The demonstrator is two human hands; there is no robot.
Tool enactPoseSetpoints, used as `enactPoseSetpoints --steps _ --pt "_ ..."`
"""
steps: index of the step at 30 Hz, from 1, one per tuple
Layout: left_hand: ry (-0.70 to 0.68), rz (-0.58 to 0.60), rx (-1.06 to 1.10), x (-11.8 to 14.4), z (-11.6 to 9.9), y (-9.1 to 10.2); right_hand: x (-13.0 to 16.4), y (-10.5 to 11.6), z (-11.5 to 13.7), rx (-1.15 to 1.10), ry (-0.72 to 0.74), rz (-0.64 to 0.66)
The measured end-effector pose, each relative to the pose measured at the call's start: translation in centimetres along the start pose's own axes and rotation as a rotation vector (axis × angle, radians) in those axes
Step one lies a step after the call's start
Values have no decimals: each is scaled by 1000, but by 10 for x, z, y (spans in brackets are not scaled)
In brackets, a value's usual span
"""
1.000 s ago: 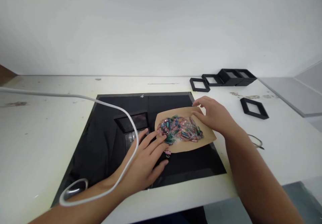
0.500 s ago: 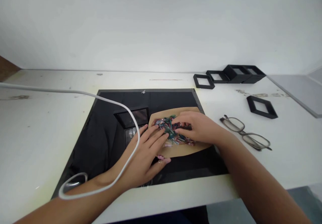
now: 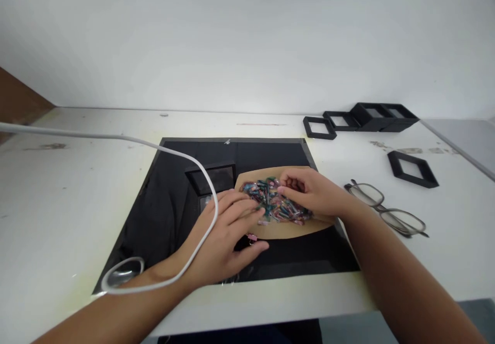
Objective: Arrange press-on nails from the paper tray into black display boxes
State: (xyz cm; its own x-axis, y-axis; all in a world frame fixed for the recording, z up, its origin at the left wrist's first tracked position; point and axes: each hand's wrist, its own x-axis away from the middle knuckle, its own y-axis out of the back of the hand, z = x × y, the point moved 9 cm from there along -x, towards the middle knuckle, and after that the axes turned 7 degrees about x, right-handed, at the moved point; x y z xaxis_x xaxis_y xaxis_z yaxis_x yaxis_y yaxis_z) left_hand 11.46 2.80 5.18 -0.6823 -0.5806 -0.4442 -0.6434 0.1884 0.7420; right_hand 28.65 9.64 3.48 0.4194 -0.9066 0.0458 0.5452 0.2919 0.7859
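A pile of small shiny multicoloured pieces (image 3: 284, 209), too small to name, lies on a tan paper or card sheet (image 3: 282, 232) with curved edges. My left hand (image 3: 228, 230) rests palm down at the sheet's left side, fingers stretched over the pile's edge. Close to its thumb sits a small pink clip-like piece (image 3: 252, 238). Over the pile's right part, my right hand (image 3: 309, 190) has its fingers curled in toward the thumb; whatever they pinch, if anything, is hidden. Behind my left fingers stands a black box with a raised lid (image 3: 212, 179), partly covered.
A black mat (image 3: 185, 153) lies under the sheet on the white table (image 3: 77, 199). Glasses (image 3: 386, 210) lie to the right, near a black frame (image 3: 413, 168). Several more black frames (image 3: 381, 117) stand along the wall. A white cable (image 3: 170, 151) crosses over my left forearm.
My right hand has drawn back slightly, its fingers curling in from a spread reach, uncovering more of the pile. The left hand stays almost in place. The whole view has shifted a little.
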Motion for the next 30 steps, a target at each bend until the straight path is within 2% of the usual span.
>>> enactPoseSetpoints --steps 3,6,9,12,14,18,21,24,27,30 --pt "-7 10 293 -1 -7 3 0 0 1 -51 10 4" --pt "68 41 548 -3 -7 1 0 -1 2 -97 16 13" --pt "147 -64 628 -4 2 8 -1 -4 -1 -121 7 28" --pt "194 -183 634 -4 14 14 -3 -6 -9 -100 -27 28" --pt "186 -177 637 -5 15 11 -3 -6 -12 -67 -45 17" --pt "131 -103 546 -5 10 7 -2 1 -8 33 -57 -34" --pt "100 49 404 -4 4 -4 0 8 -3 113 -84 -70" --pt "145 200 288 0 4 -17 1 12 0 191 -117 -82" --pt "205 240 246 1 7 -21 1 13 0 237 -117 -80" --pt "209 238 239 1 7 -22 0 12 -1 259 -103 -78"
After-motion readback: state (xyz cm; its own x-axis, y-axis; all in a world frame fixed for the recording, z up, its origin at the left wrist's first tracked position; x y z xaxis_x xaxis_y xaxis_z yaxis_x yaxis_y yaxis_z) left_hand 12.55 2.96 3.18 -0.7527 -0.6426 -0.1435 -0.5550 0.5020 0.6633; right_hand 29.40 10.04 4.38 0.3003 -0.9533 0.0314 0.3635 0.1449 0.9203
